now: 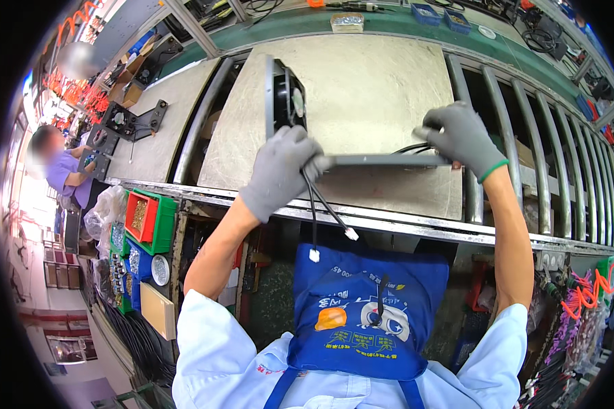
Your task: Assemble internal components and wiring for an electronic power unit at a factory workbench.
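An angled dark grey metal fan panel stands on the metal work plate in front of me, with a black round fan [295,97] on its upright left part. A long narrow bar [389,161] runs from its corner toward the right. My left hand [283,167], in a grey glove, is closed at that corner around black cables [312,194]. Two cable ends with white plugs [351,234] hang below it over the table edge. At the bar's right end, my gloved right hand [462,136] has its fingers curled at a looped black cable [415,147]; motion blurs the fingertips.
Metal rollers [498,129] run along the right. Left of me stand a red bin [141,215] of small metal parts, a green bin and a white dish [160,270]. A co-worker in purple [68,174] handles fan panels at far left. Blue trays [426,13] stand at the back.
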Tool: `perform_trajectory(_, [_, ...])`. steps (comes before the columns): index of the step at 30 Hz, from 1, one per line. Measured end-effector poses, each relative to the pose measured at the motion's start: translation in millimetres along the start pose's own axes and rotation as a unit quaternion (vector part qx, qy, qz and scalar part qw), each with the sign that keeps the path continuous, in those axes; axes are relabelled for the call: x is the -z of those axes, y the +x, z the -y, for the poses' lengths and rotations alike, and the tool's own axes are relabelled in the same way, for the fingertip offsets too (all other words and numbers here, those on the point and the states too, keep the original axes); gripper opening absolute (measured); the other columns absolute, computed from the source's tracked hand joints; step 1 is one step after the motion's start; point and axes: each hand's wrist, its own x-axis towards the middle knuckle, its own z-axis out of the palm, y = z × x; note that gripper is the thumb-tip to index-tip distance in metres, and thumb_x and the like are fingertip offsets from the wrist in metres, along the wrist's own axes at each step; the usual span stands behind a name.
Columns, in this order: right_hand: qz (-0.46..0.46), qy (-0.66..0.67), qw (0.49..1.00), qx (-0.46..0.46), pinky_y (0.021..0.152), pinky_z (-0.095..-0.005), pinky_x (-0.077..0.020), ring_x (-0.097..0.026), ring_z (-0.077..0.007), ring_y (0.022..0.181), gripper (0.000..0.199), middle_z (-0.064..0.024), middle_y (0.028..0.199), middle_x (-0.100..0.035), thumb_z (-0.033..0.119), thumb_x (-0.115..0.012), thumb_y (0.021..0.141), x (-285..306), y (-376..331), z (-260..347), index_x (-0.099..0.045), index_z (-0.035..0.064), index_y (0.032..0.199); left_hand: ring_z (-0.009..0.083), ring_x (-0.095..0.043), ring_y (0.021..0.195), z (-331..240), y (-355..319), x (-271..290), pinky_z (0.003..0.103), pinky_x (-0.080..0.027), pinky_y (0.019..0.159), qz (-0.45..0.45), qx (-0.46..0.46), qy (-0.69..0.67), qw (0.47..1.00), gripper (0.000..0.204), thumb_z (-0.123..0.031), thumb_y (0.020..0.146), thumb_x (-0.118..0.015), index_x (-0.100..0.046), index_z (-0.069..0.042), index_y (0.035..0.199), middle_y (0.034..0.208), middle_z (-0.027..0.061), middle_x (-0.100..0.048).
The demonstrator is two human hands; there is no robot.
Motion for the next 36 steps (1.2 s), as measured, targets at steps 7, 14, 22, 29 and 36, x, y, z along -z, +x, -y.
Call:
perform_trajectory(7, [-0.112, 0.083, 0.989, -0.048, 0.074, -0.0401, -0.0522, -0.069, -0.0309, 0.08, 0.03, -0.017, 0.086, -0.072, 0.03, -0.065, 0.091, 18, 9, 7, -0.073, 0.0014, 0.095, 0.0049, -0.057, 0.072, 63, 14, 18, 0.021, -0.047, 0.061, -0.128, 0.263, -0.304, 0.907, 0.046, -0.039, 0.11, -0.041, -0.07, -0.003, 0.113, 0.093, 0.001, -0.065])
perform_trajectory(14, [0.174, 0.179, 0.958, -0.139, 0.06, -0.0383, -0.0446, -0.055, -0.023, 0.057, 0.044, -0.0152, 0.062, -0.057, 0.038, -0.061, 0.093, 15, 31, -14, -0.071, -0.0047, 0.086, 0.0183, -0.062, 0.082, 164, -69, -86, 0.034, -0.049, 0.066, -0.157, 0.41, -0.665, 0.604, 0.032, -0.029, 0.105, -0.047, -0.064, -0.003, 0.112, 0.095, 0.0074, -0.068])
perform_trajectory(22, [0.221, 0.015, 0.972, 0.074, 0.062, -0.0379, -0.0438, -0.059, -0.0221, 0.066, 0.051, -0.0173, 0.07, -0.063, 0.042, -0.053, 0.091, 5, 43, -51, -0.071, -0.0056, 0.088, 0.0238, -0.065, 0.093, 104, -80, -86, 0.04, -0.053, 0.077, -0.198, 0.369, -0.751, 0.511, 0.029, -0.019, 0.104, -0.042, -0.062, -0.002, 0.118, 0.105, 0.0109, -0.067])
perform_trajectory(29, [0.11, 0.147, 0.973, -0.141, 0.077, -0.0381, -0.0514, -0.066, -0.0263, 0.082, 0.047, -0.0149, 0.09, -0.07, 0.037, -0.063, 0.091, 15, 40, -36, -0.069, -0.0044, 0.113, 0.0195, -0.064, 0.081, 80, -88, -64, 0.032, -0.052, 0.069, -0.165, 0.457, -0.74, 0.465, 0.047, -0.047, 0.104, -0.049, -0.064, -0.003, 0.112, 0.1, 0.0103, -0.068])
perform_trajectory(36, [-0.094, 0.128, 0.978, 0.134, 0.098, -0.0407, -0.0486, -0.063, -0.0367, 0.115, 0.047, -0.0221, 0.122, -0.065, 0.026, -0.072, 0.086, -5, 22, 74, -0.064, -0.0002, 0.124, 0.0128, -0.048, 0.06, 141, -116, -55, 0.024, -0.038, 0.047, -0.16, 0.481, -0.772, 0.384, 0.055, -0.066, 0.094, -0.055, -0.061, -0.011, 0.089, 0.075, 0.001, -0.056])
